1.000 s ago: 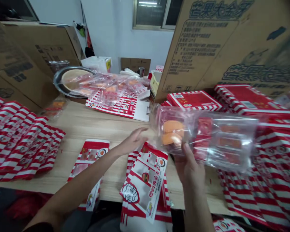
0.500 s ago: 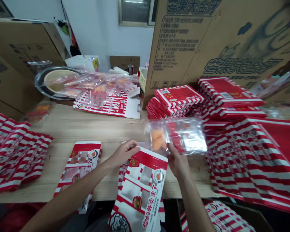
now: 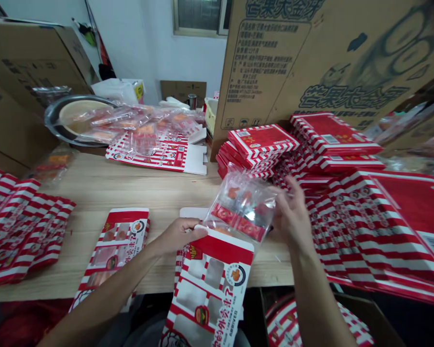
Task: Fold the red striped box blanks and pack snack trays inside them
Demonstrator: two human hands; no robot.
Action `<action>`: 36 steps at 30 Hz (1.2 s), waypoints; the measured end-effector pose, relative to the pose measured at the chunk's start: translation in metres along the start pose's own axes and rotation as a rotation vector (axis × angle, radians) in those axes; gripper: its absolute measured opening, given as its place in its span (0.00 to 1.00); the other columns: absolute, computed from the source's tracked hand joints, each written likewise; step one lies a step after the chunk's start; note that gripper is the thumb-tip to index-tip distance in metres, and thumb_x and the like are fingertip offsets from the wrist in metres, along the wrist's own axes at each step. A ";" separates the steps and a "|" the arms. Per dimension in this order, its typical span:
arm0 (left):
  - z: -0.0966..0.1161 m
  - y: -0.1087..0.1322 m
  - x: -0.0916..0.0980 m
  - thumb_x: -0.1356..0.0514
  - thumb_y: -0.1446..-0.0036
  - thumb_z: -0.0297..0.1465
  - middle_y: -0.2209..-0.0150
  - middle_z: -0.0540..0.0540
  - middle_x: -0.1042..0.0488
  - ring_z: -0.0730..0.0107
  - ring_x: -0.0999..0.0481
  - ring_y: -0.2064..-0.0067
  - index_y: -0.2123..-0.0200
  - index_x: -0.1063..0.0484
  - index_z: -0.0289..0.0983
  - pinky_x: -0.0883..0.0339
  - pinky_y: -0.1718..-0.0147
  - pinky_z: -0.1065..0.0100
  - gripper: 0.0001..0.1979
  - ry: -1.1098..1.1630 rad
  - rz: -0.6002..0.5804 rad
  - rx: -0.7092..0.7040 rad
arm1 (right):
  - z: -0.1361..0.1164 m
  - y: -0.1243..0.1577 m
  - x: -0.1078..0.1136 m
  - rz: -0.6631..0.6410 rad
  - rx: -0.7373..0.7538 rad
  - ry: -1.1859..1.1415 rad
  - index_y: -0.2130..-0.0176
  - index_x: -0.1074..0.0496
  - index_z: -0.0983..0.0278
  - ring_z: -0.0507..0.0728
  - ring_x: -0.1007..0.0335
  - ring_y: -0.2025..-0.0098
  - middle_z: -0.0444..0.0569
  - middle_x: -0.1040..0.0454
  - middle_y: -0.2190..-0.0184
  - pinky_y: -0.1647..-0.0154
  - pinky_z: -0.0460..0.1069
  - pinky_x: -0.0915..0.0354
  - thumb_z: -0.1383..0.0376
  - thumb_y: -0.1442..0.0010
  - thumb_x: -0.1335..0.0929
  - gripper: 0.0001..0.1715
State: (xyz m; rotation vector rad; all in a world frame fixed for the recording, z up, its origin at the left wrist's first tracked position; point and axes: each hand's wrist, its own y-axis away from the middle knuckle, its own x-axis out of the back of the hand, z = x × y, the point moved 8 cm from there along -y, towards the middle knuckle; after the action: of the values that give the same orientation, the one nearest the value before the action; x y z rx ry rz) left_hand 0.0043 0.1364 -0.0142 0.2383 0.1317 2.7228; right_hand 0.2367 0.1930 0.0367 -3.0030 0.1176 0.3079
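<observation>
The person's left hand (image 3: pixel 183 233) grasps the top edge of a red-and-white box (image 3: pixel 211 279), its thumb in front, at the front edge of the table (image 3: pixel 159 193). The box is tilted, its lower part reaching past that edge over the person's lap. Just above the box's top edge is a clear bag (image 3: pixel 244 207) with red packets and orange pieces in it. The bag's lower end passes out of sight there; whether it is inside the box or behind it cannot be told. The right hand (image 3: pixel 292 212) is at the bag's right side, its fingers bent and blurred, so whether it pinches the bag or has let go cannot be told. The white flap of another box (image 3: pixel 193 212) shows behind the held one.

To the left, a second box (image 3: pixel 112 255) lies across the front edge, partly covered by the left forearm. Striped boxes (image 3: pixel 25 226) lean together at the table's left edge, and a large stack (image 3: pixel 412 212) fills its front right corner. Toward the back edge, a pile of bags (image 3: pixel 144 127) lies beside and partly over a basin (image 3: pixel 50 120). A tall cardboard carton (image 3: pixel 267 72) stands behind the smaller red boxes (image 3: pixel 262 140).
</observation>
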 end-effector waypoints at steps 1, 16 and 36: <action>0.002 0.001 -0.001 0.44 0.47 0.39 0.73 0.50 0.31 0.71 0.32 0.70 0.73 0.30 0.34 0.38 0.72 0.72 0.13 -0.017 -0.019 -0.008 | -0.013 -0.005 0.002 0.052 0.090 0.053 0.50 0.34 0.53 0.52 0.29 0.68 0.42 0.25 0.64 0.66 0.48 0.33 0.58 0.53 0.28 0.30; 0.003 0.019 0.006 0.42 0.47 0.37 0.72 0.49 0.31 0.66 0.33 0.60 0.74 0.30 0.37 0.44 0.51 0.63 0.09 -0.268 0.088 -0.196 | -0.023 -0.032 -0.034 -0.398 -0.008 0.353 0.73 0.22 0.64 0.52 0.30 0.66 0.45 0.23 0.69 0.59 0.48 0.36 0.63 0.59 0.26 0.09; 0.005 0.090 0.165 0.52 0.46 0.47 0.77 0.49 0.30 0.66 0.30 0.71 0.75 0.33 0.36 0.36 0.73 0.70 0.21 -0.503 0.773 0.223 | 0.075 0.044 -0.038 -0.274 -0.064 0.611 0.59 0.26 0.62 0.62 0.30 0.59 0.55 0.27 0.59 0.54 0.58 0.37 0.50 0.53 0.32 0.26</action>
State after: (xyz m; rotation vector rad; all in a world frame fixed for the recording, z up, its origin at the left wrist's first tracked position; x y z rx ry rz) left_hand -0.1782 0.1203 0.0265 1.2514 0.2350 3.2668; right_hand 0.1809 0.1614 -0.0334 -3.0081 -0.2520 -0.6424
